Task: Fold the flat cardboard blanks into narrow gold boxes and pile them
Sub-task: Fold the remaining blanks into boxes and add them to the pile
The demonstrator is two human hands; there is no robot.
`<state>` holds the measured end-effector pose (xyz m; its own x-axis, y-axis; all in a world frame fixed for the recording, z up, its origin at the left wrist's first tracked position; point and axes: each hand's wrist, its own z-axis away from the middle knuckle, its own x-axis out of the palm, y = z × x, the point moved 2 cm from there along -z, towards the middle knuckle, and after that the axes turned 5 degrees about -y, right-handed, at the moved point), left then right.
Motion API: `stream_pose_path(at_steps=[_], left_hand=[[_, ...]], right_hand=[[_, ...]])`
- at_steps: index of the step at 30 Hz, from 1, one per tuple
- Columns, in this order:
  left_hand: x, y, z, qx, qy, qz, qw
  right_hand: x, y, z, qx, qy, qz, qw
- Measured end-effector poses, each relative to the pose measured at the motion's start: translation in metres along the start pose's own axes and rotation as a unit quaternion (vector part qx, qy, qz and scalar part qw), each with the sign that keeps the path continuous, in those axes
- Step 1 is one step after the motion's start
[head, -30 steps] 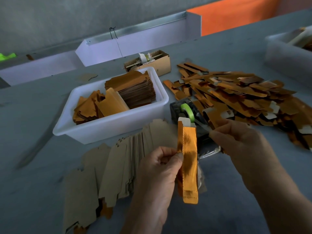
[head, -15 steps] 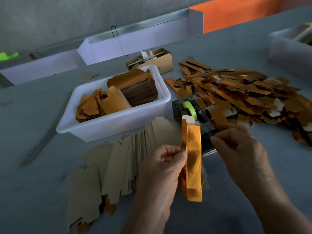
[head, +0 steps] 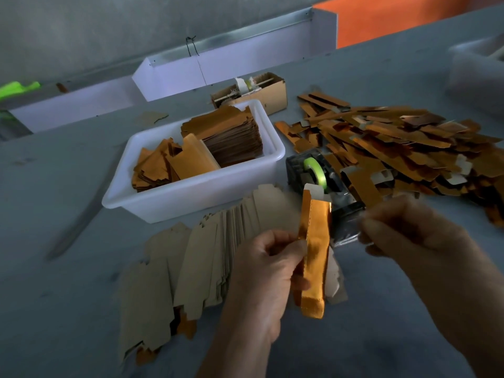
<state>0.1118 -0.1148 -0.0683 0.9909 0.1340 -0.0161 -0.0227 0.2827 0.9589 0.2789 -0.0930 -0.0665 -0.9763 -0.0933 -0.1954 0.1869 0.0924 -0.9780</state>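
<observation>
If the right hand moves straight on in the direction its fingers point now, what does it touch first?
Probably the black tape dispenser with the green roll: the right hand points left at its near end, with fingers pinched together. Beyond it stands the narrow gold box held by the left hand. Depth is unclear.

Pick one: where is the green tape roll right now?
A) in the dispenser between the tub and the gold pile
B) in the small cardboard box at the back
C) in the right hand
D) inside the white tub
A: the green tape roll sits in the dark dispenser, right of the white tub and left of the pile of gold boxes.
</observation>
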Motion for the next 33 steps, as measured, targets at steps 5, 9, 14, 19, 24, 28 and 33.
stream_pose_path(at_steps=[5,9,14,19,24,28,33], left_hand=[[-0.001,0.000,0.000,-0.004,-0.027,0.059,0.998],[-0.002,-0.002,-0.002,0.005,-0.032,0.046,0.998],[0.000,-0.002,0.000,0.006,-0.037,0.038,0.999],[0.002,-0.001,0.003,0.012,-0.033,0.020,0.999],[0.001,0.000,0.002,0.007,-0.063,0.017,0.998],[-0.001,-0.002,0.002,0.001,-0.117,0.039,0.992],[0.002,-0.004,0.003,0.019,-0.089,0.031,0.995]], right_hand=[[0.011,-0.010,0.001,-0.023,-0.140,-0.035,0.989],[0.019,-0.008,0.000,-0.035,-0.145,-0.011,0.989],[0.025,-0.003,0.000,-0.026,-0.124,0.037,0.991],[0.024,-0.004,0.000,-0.017,-0.101,0.094,0.990],[0.025,-0.005,0.000,-0.011,-0.073,0.107,0.992],[0.026,-0.005,0.000,0.004,-0.066,0.113,0.991],[0.028,-0.004,0.001,0.007,-0.060,0.130,0.990]])
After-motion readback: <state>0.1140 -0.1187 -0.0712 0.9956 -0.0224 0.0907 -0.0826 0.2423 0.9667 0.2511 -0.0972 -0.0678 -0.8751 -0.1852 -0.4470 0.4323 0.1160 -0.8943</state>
